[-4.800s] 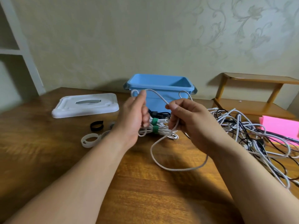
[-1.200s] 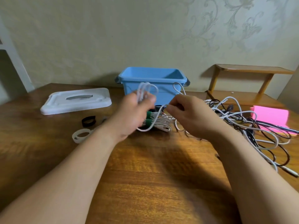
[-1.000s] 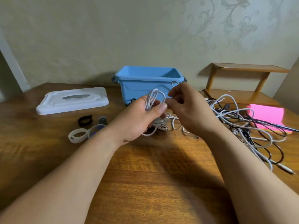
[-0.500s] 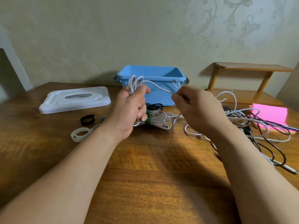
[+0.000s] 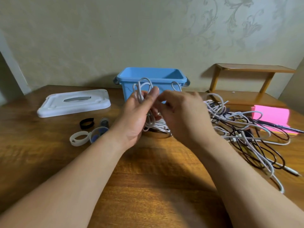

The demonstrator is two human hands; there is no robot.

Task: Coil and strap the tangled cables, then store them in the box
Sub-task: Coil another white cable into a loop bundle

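My left hand (image 5: 136,116) holds a coil of white cable (image 5: 142,89) upright, its loops sticking out above the thumb. My right hand (image 5: 184,116) is right beside it, blurred, with curled fingers pinching the same cable near the left thumb. Behind both hands stands the open blue box (image 5: 153,79). A tangle of white and black cables (image 5: 243,129) lies on the table to the right. Under my hands lie strapped white cable bundles (image 5: 162,127), mostly hidden.
A white box lid (image 5: 74,102) lies at back left. Rolled straps sit left of my hands: a black one (image 5: 86,123), a white one (image 5: 79,138), a bluish one (image 5: 98,134). A pink notepad (image 5: 271,117) and a small wooden shelf (image 5: 246,83) are at right.
My right hand has moved in against the left hand, bringing another turn of cable onto the coil. The loose length of white cable between the hands is gone.
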